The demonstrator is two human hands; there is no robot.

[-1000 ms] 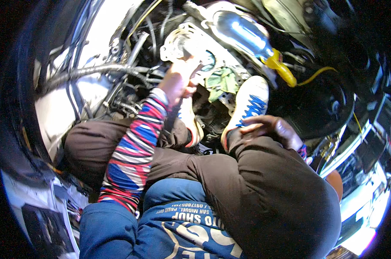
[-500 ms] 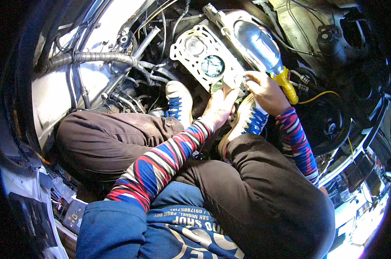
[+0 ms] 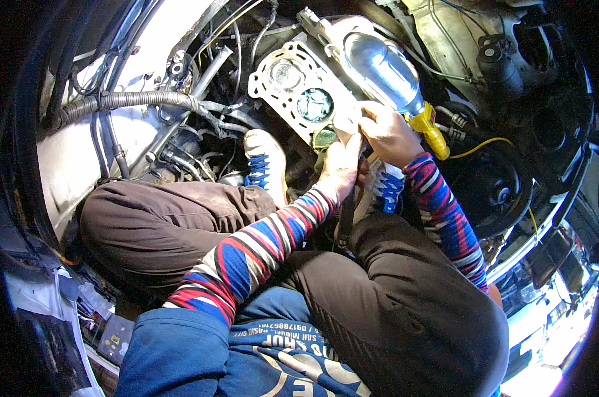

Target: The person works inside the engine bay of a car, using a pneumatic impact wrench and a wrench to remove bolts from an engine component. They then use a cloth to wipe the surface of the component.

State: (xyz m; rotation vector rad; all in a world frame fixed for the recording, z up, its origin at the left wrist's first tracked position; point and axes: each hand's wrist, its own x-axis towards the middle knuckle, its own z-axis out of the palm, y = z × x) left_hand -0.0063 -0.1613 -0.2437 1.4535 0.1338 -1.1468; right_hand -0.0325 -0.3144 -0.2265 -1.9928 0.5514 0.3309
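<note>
At the near end of the bright metal engine block (image 3: 300, 119), my left hand (image 3: 341, 164) has its fingers pressed together. A pale flat patch (image 3: 344, 126) shows at its fingertips, too overexposed to tell what it is. Close on the right, my right hand (image 3: 390, 137) curls its fingers at the block's edge; whatever they hold is hidden. In one bore sits crumpled bluish material (image 3: 314, 104); the bore (image 3: 286, 75) farther away looks grey inside. A green piece (image 3: 324, 138) lies beside my left fingers.
A lit work lamp (image 3: 382, 69) with a yellow handle (image 3: 429, 132) lies along the block's right side. A corrugated hose (image 3: 130, 100) and cables run at left. My shoes (image 3: 265, 162) rest in the engine bay close to the block. A dark round part (image 3: 501, 188) is at right.
The whole view has shifted slightly, with the block and lamp now a little farther left. Both hands remain at the block's near end; the right hand's fingers have curled in more.
</note>
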